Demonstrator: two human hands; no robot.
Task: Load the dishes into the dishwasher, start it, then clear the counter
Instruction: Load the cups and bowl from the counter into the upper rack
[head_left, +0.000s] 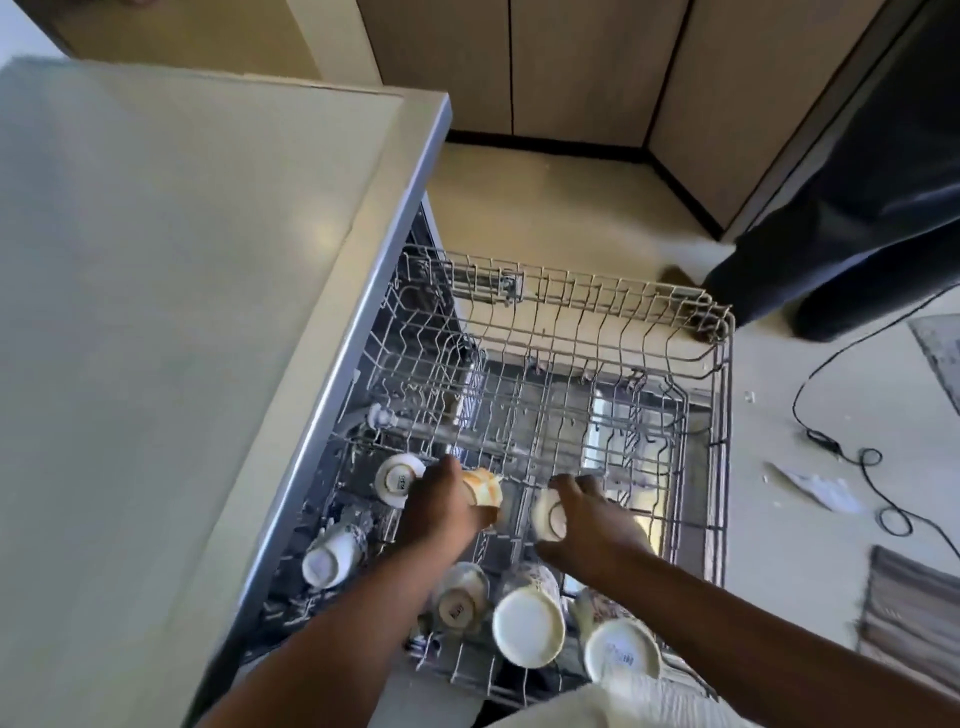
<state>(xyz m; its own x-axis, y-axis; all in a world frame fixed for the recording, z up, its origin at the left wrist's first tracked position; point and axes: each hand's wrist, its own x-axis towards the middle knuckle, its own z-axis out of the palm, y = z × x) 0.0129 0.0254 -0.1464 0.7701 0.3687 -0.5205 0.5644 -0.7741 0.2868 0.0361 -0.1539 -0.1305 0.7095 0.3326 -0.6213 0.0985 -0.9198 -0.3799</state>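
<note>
Still loading: head view, left hand (441, 499) grips an orange-patterned cup (483, 486), right hand (587, 525) curls round a white cup (548, 514), both mid upper rack (722, 364). Next: seat them upside-down between tines. Far half of rack free; near edge packed with mugs (527, 621)

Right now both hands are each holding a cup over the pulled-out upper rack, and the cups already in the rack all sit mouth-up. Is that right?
One thing is wrong: the cups in the upper rack sit upside down, bases showing, as with the large cup. The head view shows it. The left hand and right hand do each hold a cup over the rack.
</note>
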